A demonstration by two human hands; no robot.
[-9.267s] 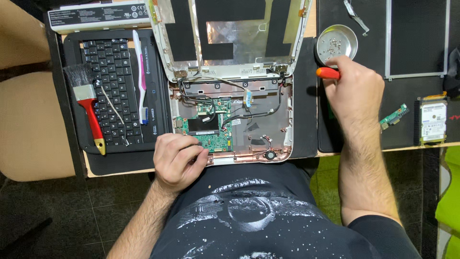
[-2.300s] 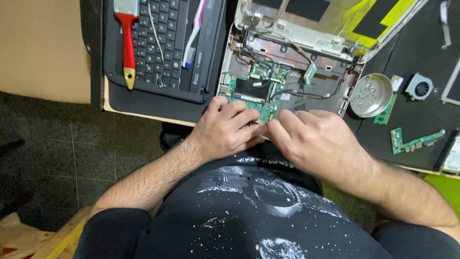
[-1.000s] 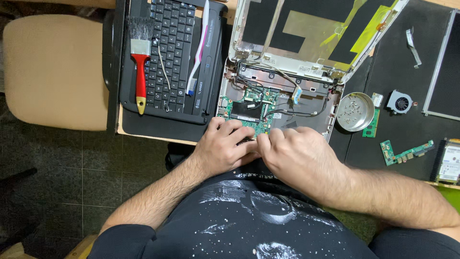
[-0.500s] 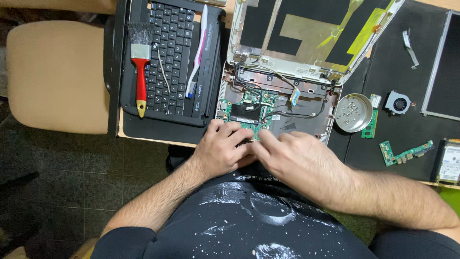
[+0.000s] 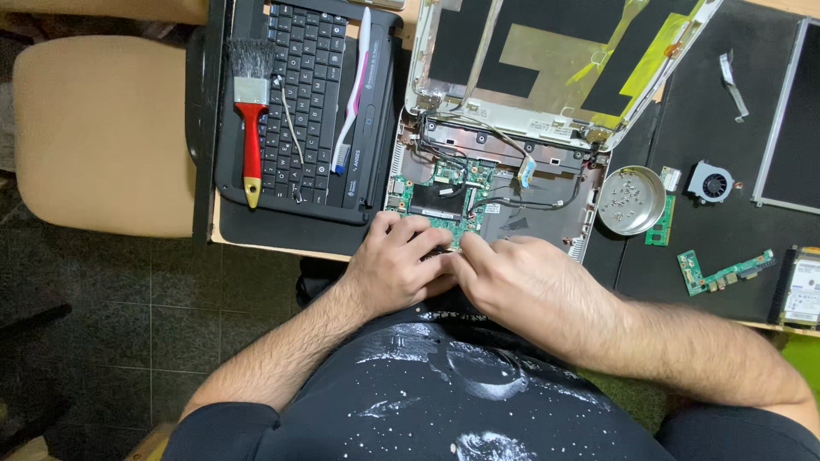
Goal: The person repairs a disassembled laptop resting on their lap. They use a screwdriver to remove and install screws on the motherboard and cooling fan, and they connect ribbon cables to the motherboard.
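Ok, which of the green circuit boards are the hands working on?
The motherboard inside the open laptop base; both hands touch its near edge. The two smaller boards lie loose on the right mat.

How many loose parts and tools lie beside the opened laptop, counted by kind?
Brushes: 2, paintbrush, toothbrush
Keyboard: 1
Metal bowl: 1
Fan: 1
Small green boards: 2, memory stick, long board
Hard drive: 1
Screen panel: 1
Total: 9
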